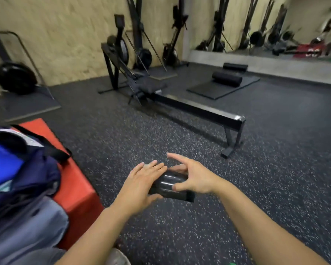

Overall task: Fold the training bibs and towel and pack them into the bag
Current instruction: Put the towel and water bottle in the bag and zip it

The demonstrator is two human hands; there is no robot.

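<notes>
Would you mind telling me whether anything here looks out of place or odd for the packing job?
Yes: both hands, left and right, are around a glossy black cylinder, not a bib or towel. The navy bag on the red box gapes open, blue fabric bunched inside.

No text can be read; white marks on the red plates are blurred
</notes>
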